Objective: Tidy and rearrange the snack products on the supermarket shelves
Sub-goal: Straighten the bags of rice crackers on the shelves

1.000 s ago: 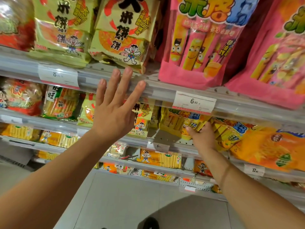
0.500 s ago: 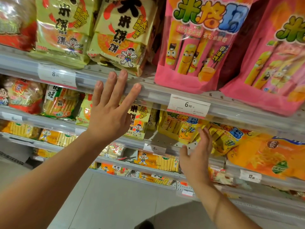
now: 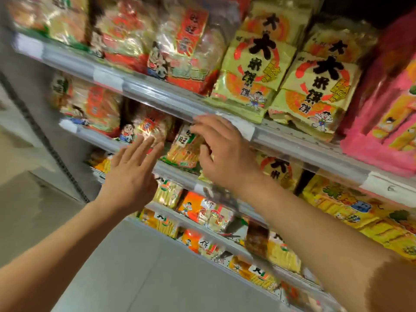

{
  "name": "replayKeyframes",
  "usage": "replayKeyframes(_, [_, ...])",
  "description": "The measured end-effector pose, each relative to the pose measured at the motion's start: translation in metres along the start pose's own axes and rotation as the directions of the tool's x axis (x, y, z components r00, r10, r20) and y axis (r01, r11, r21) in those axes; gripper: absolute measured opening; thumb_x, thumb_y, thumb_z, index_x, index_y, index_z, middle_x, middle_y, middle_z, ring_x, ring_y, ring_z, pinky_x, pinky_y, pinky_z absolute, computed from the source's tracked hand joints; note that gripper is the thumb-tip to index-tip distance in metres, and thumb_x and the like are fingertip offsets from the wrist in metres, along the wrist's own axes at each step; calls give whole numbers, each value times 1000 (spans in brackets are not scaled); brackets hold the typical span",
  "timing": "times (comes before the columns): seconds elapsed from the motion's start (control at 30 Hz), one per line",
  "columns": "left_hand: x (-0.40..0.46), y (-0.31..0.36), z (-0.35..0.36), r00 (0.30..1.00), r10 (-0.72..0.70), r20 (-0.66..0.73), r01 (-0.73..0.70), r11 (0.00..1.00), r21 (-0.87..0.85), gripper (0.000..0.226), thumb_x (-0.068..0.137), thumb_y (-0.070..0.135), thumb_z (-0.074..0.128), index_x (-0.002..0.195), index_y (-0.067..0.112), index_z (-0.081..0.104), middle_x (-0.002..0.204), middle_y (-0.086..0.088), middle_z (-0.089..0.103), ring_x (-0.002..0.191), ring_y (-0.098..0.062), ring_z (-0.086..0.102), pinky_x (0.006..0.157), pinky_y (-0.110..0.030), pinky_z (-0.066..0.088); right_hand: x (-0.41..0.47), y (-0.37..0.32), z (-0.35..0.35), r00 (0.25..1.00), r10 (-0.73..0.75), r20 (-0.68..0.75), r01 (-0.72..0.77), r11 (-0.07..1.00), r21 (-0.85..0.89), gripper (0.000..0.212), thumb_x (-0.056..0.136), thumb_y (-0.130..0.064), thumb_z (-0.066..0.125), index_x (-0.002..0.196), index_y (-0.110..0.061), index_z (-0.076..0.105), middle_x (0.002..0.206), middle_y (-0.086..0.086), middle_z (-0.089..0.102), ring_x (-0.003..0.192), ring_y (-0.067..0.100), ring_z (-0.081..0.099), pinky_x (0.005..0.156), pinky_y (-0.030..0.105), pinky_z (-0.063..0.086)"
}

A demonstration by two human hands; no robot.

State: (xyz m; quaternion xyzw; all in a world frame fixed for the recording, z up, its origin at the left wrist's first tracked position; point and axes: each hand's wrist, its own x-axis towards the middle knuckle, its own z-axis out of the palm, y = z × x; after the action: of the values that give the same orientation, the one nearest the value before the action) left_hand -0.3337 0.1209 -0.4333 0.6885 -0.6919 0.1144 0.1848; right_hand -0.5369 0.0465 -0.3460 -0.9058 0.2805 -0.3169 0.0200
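since a second ago the view has been swung to the left end of the shelving, and both hands have been brought away from the yellow stick packs to a new section. the left hand (image 3: 129, 176) is held spread, fingers straight, near a clear bag of rice crackers (image 3: 144, 129) on the second shelf; contact cannot be told through the blur. the right hand (image 3: 221, 154) is loosely curled over a gold-and-green snack pack (image 3: 185, 149) just right of that bag, fingertips at its top edge and thumb near its right side; a firm pinch is not shown. it is judged that this pack is next to be straightened, so the tidying is moving along the row rather than ending.

the pack is tucked under the rail of the upper shelf (image 3: 162, 95), which lies just above the right fingers, so little headroom is left for lifting; sliding outward toward the near side seems easier. yellow rice cracker bags (image 3: 254, 70) overhang that rail to the right. open floor (image 3: 139, 266) lies below and near.
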Motion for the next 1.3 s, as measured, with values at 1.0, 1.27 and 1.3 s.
replayKeyframes(1.0, [101,-258,36,954,239,-183,-259,962,-89,77,78,15,50,151,11,26,159,-23,17,147,-40,18,113,-61,24,147,-57,197,973,219,-65,-226,872,-435,77,79,-23,61,149,-9,32,161,9,5,149,30,-3,119,50,-8])
replayKeyframes(1.27, [109,-318,96,847,-419,327,531,689,-493,124,72,45,82,154,11,-4,162,-15,-1,149,-31,4,118,-47,16,56,-41,259,600,800,-20,-797,600,72,71,87,-16,65,149,-18,30,159,-4,16,145,13,15,111,11,10])
replayKeyframes(1.3, [115,-323,99,830,-439,345,558,646,-521,127,70,47,84,154,12,-5,161,-13,2,149,-31,6,118,-45,16,54,-32,259,470,880,-68,-863,474,173,73,87,-15,67,149,-18,29,156,-1,22,142,14,22,108,10,16])
